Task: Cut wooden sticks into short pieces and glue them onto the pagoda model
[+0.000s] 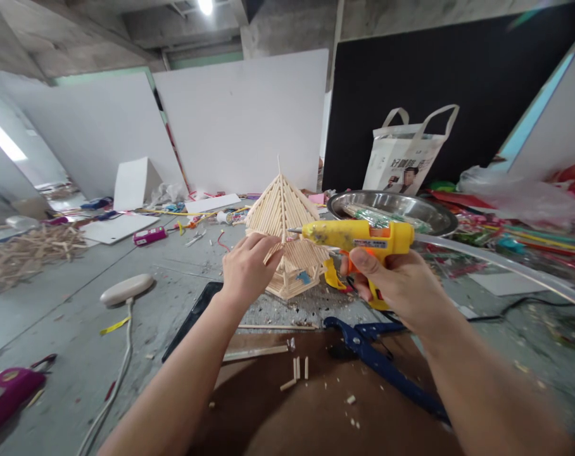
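Observation:
A small pavilion model point(282, 209) built of thin wooden sticks stands in the middle, its peaked roof topped by a thin upright stick. My left hand point(250, 265) is at the left front of the roof, fingers bent together near its lower edge; what they pinch, if anything, is hidden. In my right hand point(392, 278) is a yellow hot glue gun point(354, 234), a finger at its orange trigger. Its metal nozzle points left, close to the roof's front ridge. A clear glue stick point(496, 253) trails from the gun's back toward the right edge.
Blue-handled cutters point(387, 373) and short stick pieces point(297, 368) lie on a brown board point(268, 418) in front. Left are a white corded device point(126, 289), a dark flat object point(192, 316) and piled sticks point(26, 256). A metal basin point(444, 221) and tote bag point(406, 158) stand behind, right.

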Available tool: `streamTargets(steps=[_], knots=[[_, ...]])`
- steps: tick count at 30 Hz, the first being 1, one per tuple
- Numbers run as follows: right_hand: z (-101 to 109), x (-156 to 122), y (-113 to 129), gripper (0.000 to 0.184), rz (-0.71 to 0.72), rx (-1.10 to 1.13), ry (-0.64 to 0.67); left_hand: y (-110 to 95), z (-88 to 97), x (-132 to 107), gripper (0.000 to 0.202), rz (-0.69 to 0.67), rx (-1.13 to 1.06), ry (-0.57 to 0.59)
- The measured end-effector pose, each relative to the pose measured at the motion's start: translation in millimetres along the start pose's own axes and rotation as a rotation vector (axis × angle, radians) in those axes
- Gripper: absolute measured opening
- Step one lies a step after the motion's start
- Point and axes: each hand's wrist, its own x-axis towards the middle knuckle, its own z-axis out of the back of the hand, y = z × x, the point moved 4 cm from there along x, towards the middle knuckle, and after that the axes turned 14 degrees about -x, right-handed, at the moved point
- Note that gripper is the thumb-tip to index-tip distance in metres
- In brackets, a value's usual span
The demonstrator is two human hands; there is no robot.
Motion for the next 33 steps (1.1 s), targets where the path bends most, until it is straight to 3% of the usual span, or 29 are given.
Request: streamTargets(steps=[6, 13, 18, 30, 33], knots=[[0, -1, 4, 0.029, 0.002, -0.006, -0.021, 3, -1.4, 1, 0.015, 0.034, -0.035, -0.005], [0, 0, -1, 0.029, 0.000, -0.016, -0.049, 10, 4.4, 14, 0.020, 0.019, -0.071, 0.209], [1, 0, 2, 0.033, -0.027, -0.036, 0.001, 11, 1.6, 8, 0.017, 0.019, -0.108, 0.137], [0, -1, 8, 0.035, -0.041, -0.009, -0.052, 7, -2.3, 6, 0.019, -0.083, -0.058, 0.038], [0, 0, 7, 0.034, -0.038, -0.032, -0.007, 6, -2.3, 6, 0.019, -0.095, -0.034, 0.028]])
